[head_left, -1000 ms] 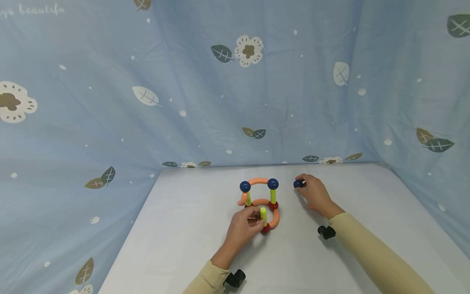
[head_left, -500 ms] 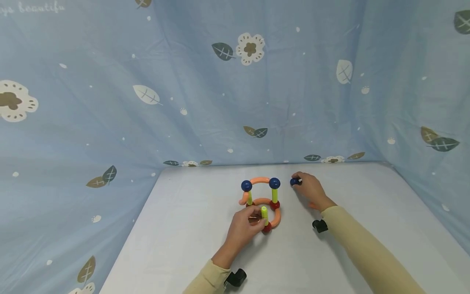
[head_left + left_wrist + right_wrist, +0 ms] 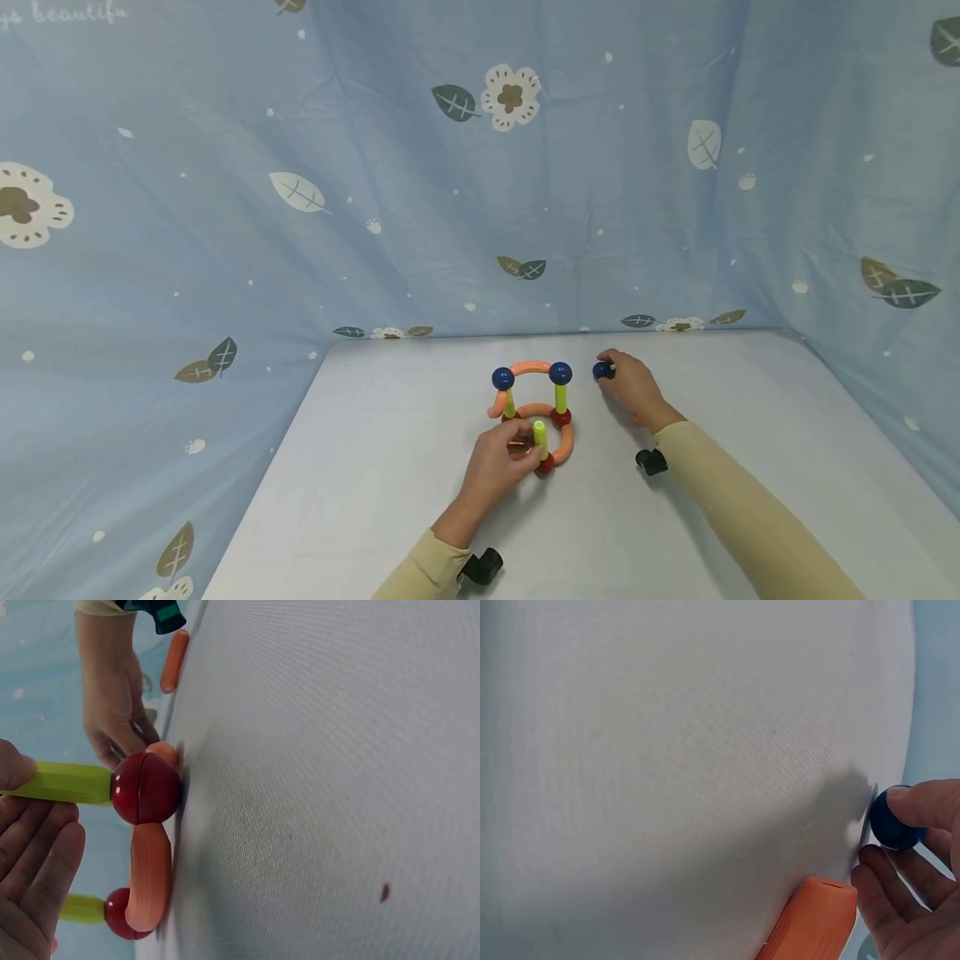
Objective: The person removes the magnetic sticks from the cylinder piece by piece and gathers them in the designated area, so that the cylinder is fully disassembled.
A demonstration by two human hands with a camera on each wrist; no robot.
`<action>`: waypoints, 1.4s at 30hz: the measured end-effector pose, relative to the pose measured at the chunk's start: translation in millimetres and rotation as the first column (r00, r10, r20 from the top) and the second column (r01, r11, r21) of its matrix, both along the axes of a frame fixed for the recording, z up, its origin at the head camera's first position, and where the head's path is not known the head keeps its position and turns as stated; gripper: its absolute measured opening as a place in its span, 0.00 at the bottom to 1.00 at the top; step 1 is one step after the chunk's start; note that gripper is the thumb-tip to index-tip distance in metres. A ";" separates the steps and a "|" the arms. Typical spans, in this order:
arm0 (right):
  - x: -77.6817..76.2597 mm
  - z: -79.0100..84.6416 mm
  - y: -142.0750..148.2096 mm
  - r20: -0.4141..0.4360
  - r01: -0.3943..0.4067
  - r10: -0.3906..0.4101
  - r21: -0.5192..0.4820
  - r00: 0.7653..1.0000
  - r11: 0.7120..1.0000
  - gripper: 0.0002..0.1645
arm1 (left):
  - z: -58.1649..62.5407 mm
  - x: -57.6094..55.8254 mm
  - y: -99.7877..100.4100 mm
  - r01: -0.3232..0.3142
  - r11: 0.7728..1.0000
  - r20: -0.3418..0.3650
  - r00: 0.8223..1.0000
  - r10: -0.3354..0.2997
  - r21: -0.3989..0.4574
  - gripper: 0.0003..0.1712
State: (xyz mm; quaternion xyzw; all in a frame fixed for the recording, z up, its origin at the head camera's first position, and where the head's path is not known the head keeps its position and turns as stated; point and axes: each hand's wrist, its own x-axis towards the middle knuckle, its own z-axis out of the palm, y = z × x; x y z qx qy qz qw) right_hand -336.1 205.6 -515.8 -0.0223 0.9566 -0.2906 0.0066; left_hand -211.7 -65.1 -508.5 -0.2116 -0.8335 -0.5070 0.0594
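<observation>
Between thumb and fingers my left hand (image 3: 495,462) pinches an upright yellow-green toy rod (image 3: 540,435), whose lower end meets a red ball (image 3: 146,787). The rod belongs to a ball-and-rod toy frame with a ring of curved orange rods (image 3: 566,442) low down. Two blue balls (image 3: 560,373) top its rear rods, joined by an orange arc (image 3: 531,367). Another curved orange piece (image 3: 498,405) hangs from the left blue ball. To the right of the frame, my right hand (image 3: 633,390) pinches a loose blue ball (image 3: 894,823) close over the table.
An orange rod (image 3: 814,922) lies on the white table (image 3: 360,467) by my right hand, mostly hidden under that wrist in the head view. Blue patterned cloth (image 3: 405,208) rises behind the table and at both sides. Each wrist bears a black camera (image 3: 482,567).
My right hand has moved a little left toward the frame with the blue ball, exposing part of the orange rod under the wrist. The left hand keeps its hold on the yellow-green rod.
</observation>
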 end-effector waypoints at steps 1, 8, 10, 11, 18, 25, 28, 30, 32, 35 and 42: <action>0.0 0.5 0.4 -0.002 -0.004 0.004 0.003 1.000 1.000 0.29 | 0.2 0.0 0.1 0.002 1.000 -0.003 1.000 -0.002 0.002 0.10; 2.1 2.6 1.2 0.001 -0.008 0.008 -0.015 1.000 1.000 0.30 | -1.1 0.8 0.4 -0.007 1.000 -0.027 1.000 0.006 -0.015 0.09; 3.2 2.5 1.2 0.001 -0.012 0.012 -0.013 1.000 1.000 0.30 | -1.1 1.6 0.3 -0.009 1.000 -0.019 1.000 0.009 -0.009 0.10; 3.7 2.3 1.2 0.004 -0.011 0.012 -0.015 1.000 1.000 0.30 | -1.0 2.1 0.3 -0.011 1.000 -0.011 1.000 0.011 -0.005 0.10; 8.1 3.2 1.3 -0.002 -0.029 0.029 -0.003 1.000 1.000 0.31 | -2.3 3.0 0.0 -0.001 1.000 0.010 1.000 0.001 0.007 0.10; 12.7 5.3 2.7 -0.023 -0.049 0.049 0.036 0.999 0.998 0.33 | -2.5 2.5 0.8 0.000 1.000 0.003 1.000 0.000 0.011 0.10; 18.1 6.9 2.8 -0.052 -0.054 0.057 0.045 0.997 0.997 0.33 | -1.8 3.0 1.1 -0.004 1.000 0.010 1.000 0.004 0.011 0.09; 23.0 8.8 2.8 -0.089 -0.057 0.061 0.047 0.994 0.997 0.32 | -1.6 2.8 1.0 -0.007 1.000 0.008 1.000 0.007 0.008 0.09; 28.1 10.9 2.9 -0.131 -0.057 0.063 0.048 0.989 0.997 0.30 | -1.5 2.7 0.7 -0.010 1.000 0.001 1.000 0.010 0.000 0.10; 35.3 13.0 3.3 -0.190 -0.062 0.071 0.053 0.979 0.997 0.28 | -1.2 1.9 0.2 -0.016 1.000 -0.002 1.000 0.016 -0.011 0.10; 56.9 14.6 2.4 -0.233 -0.079 0.087 0.043 0.969 0.996 0.26 | -2.4 1.7 0.2 -0.005 1.000 -0.003 1.000 0.005 -0.005 0.09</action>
